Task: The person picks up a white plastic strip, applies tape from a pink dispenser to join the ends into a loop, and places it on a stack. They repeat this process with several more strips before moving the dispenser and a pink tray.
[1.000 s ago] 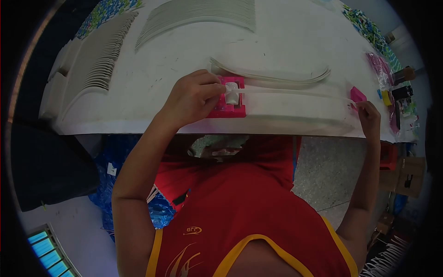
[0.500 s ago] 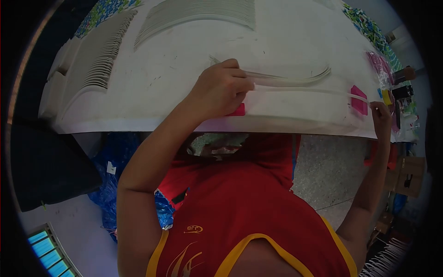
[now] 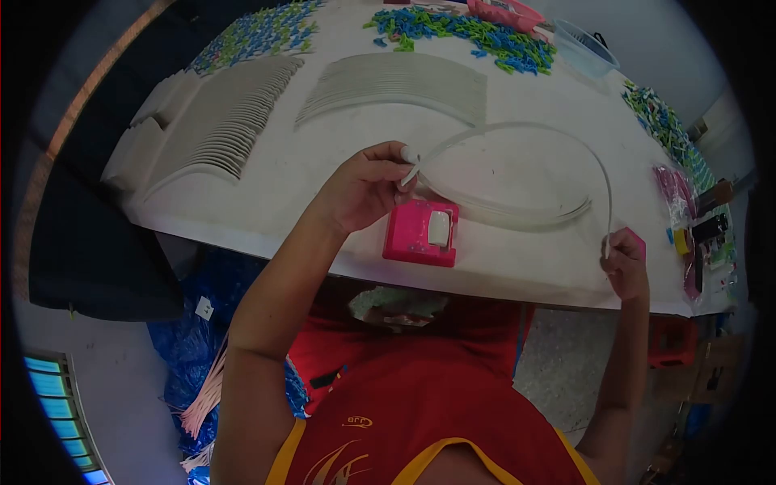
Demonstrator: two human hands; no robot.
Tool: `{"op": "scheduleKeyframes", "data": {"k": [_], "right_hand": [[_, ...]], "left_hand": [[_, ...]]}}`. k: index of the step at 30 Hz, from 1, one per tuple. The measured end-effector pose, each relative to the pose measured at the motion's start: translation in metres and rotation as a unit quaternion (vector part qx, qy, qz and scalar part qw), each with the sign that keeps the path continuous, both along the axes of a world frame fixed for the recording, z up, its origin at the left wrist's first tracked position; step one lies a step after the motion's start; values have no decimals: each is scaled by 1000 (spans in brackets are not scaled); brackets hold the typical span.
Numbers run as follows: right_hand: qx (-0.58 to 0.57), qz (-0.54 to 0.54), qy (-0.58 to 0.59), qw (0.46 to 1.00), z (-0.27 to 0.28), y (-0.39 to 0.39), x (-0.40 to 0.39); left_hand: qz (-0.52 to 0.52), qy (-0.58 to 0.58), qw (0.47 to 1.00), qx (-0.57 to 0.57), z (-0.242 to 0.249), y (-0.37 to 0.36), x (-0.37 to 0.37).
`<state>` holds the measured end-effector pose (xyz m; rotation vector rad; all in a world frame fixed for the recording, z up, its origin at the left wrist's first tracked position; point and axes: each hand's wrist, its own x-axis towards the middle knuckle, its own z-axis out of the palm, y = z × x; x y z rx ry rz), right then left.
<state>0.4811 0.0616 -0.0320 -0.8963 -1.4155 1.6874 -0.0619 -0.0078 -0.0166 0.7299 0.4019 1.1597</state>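
A thin whitish plastic strip point(image 3: 558, 128) bows up in a wide arc between my two hands. My left hand point(image 3: 368, 186) pinches its left end, just above a bright pink hole punch point(image 3: 400, 234) with a white part on top. Something white covers a fingertip of that hand. Held in the fingers of my right hand point(image 3: 628, 265) is the strip's other end, near the table's right side. Part of another pink object point(image 3: 639, 245) shows behind that hand. Beneath the arc, a small bundle of curved pale strips point(image 3: 517, 214) lies on the table.
Stacked curved strips point(image 3: 396, 85) lie farther back, with more fanned stacks point(image 3: 218, 125) at the left. Blue and green clips point(image 3: 493, 40) are heaped at the back beside a pink basket point(image 3: 505, 14) and a clear tub point(image 3: 586, 50). A yellow tape roll point(image 3: 681, 241) sits right.
The strip was nearly straight and now bends into an arc. My hands have come closer together, and my left hand has uncovered the pink punch. The view has tilted up.
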Motion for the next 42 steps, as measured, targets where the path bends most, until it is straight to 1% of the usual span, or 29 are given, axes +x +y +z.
{"op": "scheduleKeyframes", "data": {"k": [1,2,3,5,6,7,8,9,10,14,17,19,20,21,22,23,24,25,26,28,30,32,34,36,39,41,42], "right_hand": [[-39,40,114,992,-1,-4,-34],[-60,65,156,984,2,-6,-69],[-80,89,197,973,7,-8,-105],[-141,155,247,946,14,-6,-168],[-166,185,255,935,17,-5,-196],[-191,216,260,921,21,-5,-220],[-183,219,263,921,25,-5,-238],[-207,239,245,916,29,-6,-256],[-231,259,225,910,33,-6,-268],[-241,293,183,907,44,-7,-289],[-258,286,164,908,43,-4,-290],[-280,275,218,893,41,3,-284],[-281,273,218,894,40,7,-278],[-287,233,228,901,40,12,-272],[-292,192,238,906,39,18,-265],[-291,188,239,907,36,25,-259],[-299,161,241,909,32,32,-254],[-308,136,242,910,27,39,-251],[-309,134,242,910,22,46,-248],[-342,94,229,906,12,60,-248],[-358,78,222,904,1,70,-251],[-373,62,214,901,-8,79,-255],[-384,34,204,900,-15,85,-260],[-391,30,212,895,-22,92,-264],[-399,23,228,888,-33,99,-267],[-403,19,236,884,-38,101,-267],[-402,20,250,881,-38,101,-267]], "left_hand": [[8,-4,1000,-16,-1,-3,-3],[14,-8,999,-31,-1,-5,-4],[12,-3,1000,-23,-2,-7,-4],[11,14,1000,-19,0,-10,0],[8,20,1000,-11,3,-12,3],[15,30,999,-29,6,-14,7],[24,40,998,-48,10,-16,8],[26,44,998,-42,12,-17,8],[17,45,998,-41,14,-18,8],[10,59,997,-50,15,-22,0],[12,71,995,-75,19,-24,-2],[17,64,996,-61,14,-22,-16],[21,60,997,-46,9,-21,-26],[20,59,997,-47,3,-23,-38],[69,39,995,-62,-5,-25,-53],[116,21,990,-78,-11,-26,-68],[112,21,990,-80,-18,-27,-82],[153,25,980,-123,-24,-27,-95],[195,29,966,-166,-30,-27,-105],[198,36,963,-176,-36,-26,-119],[203,41,961,-186,-41,-24,-128],[230,47,946,-223,-42,-22,-132],[244,55,941,-226,-40,-20,-133],[257,63,936,-232,-42,-18,-136],[269,55,934,-228,-55,-11,-146],[327,41,927,-177,-67,-7,-151],[327,40,927,-178,-71,-7,-152]]}}
